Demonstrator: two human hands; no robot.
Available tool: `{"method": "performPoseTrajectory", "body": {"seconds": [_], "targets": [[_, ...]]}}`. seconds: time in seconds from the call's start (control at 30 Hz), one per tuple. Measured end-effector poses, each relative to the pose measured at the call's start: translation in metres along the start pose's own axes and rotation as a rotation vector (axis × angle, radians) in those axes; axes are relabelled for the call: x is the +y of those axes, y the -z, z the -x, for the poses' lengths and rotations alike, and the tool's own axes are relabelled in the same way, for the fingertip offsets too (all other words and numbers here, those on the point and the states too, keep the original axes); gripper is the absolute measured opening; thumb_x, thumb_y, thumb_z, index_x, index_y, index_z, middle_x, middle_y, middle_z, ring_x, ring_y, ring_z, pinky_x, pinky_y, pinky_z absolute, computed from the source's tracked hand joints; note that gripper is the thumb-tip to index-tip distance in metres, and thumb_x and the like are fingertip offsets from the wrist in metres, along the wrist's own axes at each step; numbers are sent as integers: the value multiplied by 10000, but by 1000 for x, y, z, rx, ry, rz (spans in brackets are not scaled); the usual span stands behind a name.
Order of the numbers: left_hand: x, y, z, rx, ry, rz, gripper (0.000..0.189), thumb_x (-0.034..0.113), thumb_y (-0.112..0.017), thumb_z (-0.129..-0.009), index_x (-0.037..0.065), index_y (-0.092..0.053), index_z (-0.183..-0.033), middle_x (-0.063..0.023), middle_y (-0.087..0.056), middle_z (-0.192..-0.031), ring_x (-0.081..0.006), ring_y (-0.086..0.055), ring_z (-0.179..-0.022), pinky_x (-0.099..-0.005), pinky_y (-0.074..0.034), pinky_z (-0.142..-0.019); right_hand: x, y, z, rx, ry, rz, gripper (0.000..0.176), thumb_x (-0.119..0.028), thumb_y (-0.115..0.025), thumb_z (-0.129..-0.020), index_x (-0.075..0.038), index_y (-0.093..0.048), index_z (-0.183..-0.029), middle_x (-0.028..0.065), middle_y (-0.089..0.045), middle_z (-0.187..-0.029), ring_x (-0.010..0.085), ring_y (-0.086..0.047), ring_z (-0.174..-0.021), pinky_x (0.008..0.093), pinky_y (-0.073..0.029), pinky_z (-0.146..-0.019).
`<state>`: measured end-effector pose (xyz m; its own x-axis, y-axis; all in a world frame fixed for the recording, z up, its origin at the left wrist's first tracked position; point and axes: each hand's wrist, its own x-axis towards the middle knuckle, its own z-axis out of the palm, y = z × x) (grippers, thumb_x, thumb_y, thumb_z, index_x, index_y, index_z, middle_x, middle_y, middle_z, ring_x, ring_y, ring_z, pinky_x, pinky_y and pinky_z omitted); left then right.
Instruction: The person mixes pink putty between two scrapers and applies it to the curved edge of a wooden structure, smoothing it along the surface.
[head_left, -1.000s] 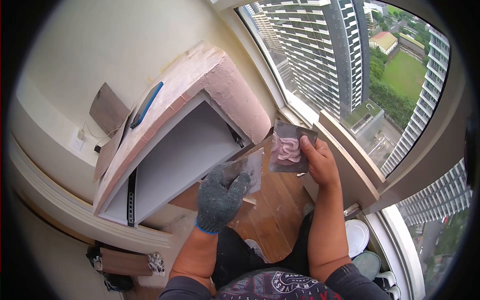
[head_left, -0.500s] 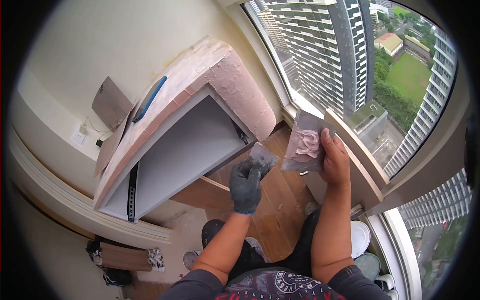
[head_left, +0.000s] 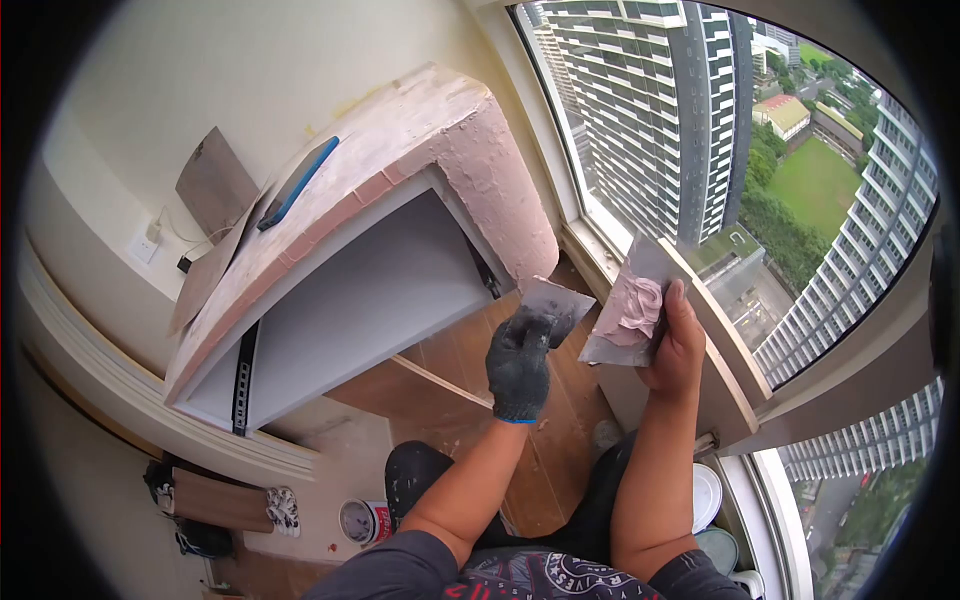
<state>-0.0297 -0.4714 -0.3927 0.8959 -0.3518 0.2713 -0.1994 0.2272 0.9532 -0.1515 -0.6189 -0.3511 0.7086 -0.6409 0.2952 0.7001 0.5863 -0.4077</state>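
My left hand (head_left: 520,370), in a dark grey work glove, grips a small flat metal putty scraper (head_left: 560,304) whose blade points up and to the right. My bare right hand (head_left: 677,345) holds a thin grey plate (head_left: 652,258) by its right edge, thumb on top. Pink putty (head_left: 632,308) lies in a ridged heap on that plate. The scraper's blade is close beside the plate's left edge, seemingly apart from it. Beyond my hands stands a cabinet (head_left: 505,205) coated with rough pink putty, its grey inside open toward me.
A blue-edged flat tool (head_left: 300,183) lies on the cabinet top. Brown boards (head_left: 217,180) lean at the wall near an outlet (head_left: 144,247). A tall window is on the right. Buckets stand low right, and a tin (head_left: 362,521) is by my left knee.
Both hands have shifted right in the view, with the scraper and plate still held. The scraper's blade has tilted and sits nearer the plate's lower left. The camera view has shifted slightly.
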Motion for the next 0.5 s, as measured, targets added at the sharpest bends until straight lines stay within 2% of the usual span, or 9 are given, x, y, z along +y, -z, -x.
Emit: {"method": "performPoseTrajectory", "body": {"seconds": [0.1,0.2,0.3,0.4,0.5], "targets": [[48,11,3,-104,-200,-210,191,24,-662,-931,-42,-620,-1105,-104,-688,-1018,-159,-666,-859,-300,-562,-787,-1,-1,-2,7,24,-9,472,-359,-426,-1073,49,-541,-1280,152,-672,-1149,228,-689,-1006,381,-568,-889],[132,22,-12,-219,-345,-436,187,-17,-618,-938,-52,-585,-1118,-139,-681,-1042,-185,-682,-857,-311,-594,-782,-1,-1,-2,16,23,-24,466,-353,-435,-1071,50,-542,-1279,151,-674,-1146,230,-691,-1001,379,-570,-884],[203,18,-28,-308,-139,-190,277,41,-675,-927,-18,-603,-1188,-75,-667,-1031,-136,-639,-921,-275,-524,-832,0,-7,-2,85,-80,-41,451,-345,-452,-1064,44,-549,-1270,148,-679,-1137,235,-697,-988,384,-576,-878],[196,46,-52,-420,33,-27,352,52,-657,-930,-18,-574,-1264,-66,-655,-1088,-134,-623,-946,-278,-523,-854,10,-11,-3,95,-284,-108,432,-324,-465,-1057,45,-553,-1264,148,-689,-1114,243,-705,-978,399,-581,-887],[163,57,-39,-469,308,171,397,75,-648,-930,-23,-567,-1306,-54,-655,-1125,-129,-608,-986,-285,-514,-887,29,-24,8,-3,-445,-162,448,-294,-465,-1054,85,-540,-1279,193,-679,-1163,272,-704,-1020,417,-576,-917]]}}
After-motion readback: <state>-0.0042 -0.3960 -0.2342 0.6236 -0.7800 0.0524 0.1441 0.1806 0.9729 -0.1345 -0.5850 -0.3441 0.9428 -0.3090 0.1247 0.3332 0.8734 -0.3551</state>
